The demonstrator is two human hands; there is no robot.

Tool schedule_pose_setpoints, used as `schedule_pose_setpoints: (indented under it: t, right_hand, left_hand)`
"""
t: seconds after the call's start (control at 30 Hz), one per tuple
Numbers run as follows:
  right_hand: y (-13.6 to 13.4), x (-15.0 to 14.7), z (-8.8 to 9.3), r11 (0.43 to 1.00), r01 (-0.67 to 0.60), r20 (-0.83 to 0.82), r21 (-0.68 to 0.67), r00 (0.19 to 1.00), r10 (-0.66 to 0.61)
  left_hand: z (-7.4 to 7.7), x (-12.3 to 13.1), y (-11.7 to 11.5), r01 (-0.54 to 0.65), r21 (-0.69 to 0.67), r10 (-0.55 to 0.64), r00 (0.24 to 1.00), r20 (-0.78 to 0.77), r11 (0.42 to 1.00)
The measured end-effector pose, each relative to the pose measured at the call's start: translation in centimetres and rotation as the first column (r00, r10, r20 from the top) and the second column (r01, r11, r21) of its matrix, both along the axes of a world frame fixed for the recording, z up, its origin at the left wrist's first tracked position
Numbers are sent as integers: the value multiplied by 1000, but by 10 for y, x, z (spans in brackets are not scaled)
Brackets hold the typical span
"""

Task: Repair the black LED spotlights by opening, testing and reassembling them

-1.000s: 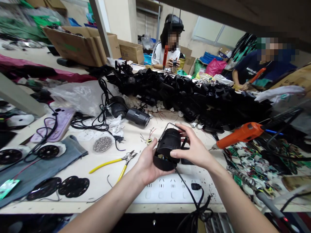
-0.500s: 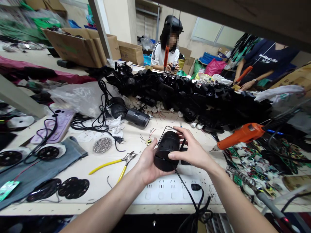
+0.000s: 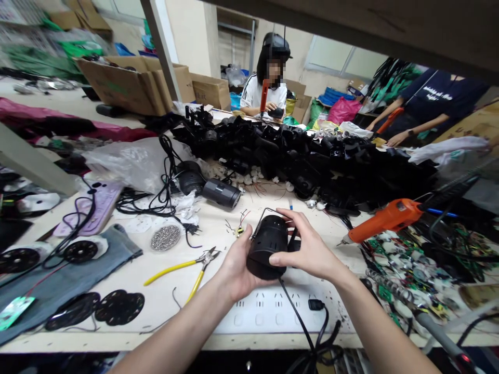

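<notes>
A black cylindrical housing (image 3: 265, 246) with narrow slots in its side is held tilted between both hands. My left hand (image 3: 235, 269) cups it from the left and below, thumb along its side. My right hand (image 3: 311, 243) grips the other side, with the thumb low on the casing and the fingertips near the top. A thin metal wire loop (image 3: 260, 217) sticks out at the upper left. From the bottom a black cord (image 3: 297, 306) runs down over a white power strip (image 3: 249, 323). Yellow-handled cutters (image 3: 195, 266) lie left of my left hand.
An orange electric screwdriver (image 3: 384, 221) hangs at the right, above a heap of circuit boards (image 3: 413, 259). A dish of screws (image 3: 166, 237), black discs (image 3: 119, 306) and a dark cylinder (image 3: 221, 193) lie leftward. Black parts (image 3: 273, 140) pile up behind; two people work beyond.
The gap between the housing's lower end piece and its body has closed. Both hands keep their hold on it. The view has shifted slightly, and the people across have moved their hands.
</notes>
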State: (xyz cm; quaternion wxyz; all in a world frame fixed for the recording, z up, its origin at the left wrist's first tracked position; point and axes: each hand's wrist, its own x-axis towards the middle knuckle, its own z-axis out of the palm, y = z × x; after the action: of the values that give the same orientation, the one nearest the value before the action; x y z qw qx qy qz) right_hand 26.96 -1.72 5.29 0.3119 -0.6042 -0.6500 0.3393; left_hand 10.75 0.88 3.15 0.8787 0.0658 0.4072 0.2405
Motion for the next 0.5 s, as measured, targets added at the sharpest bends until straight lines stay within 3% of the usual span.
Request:
schedule_pose_setpoints:
  t: [0.5]
  right_hand:
    - [-7,-4,1,997,-7,30,75,1000,5]
  left_hand:
    - [1,0,-4,-23,61,23,1000,-1,998]
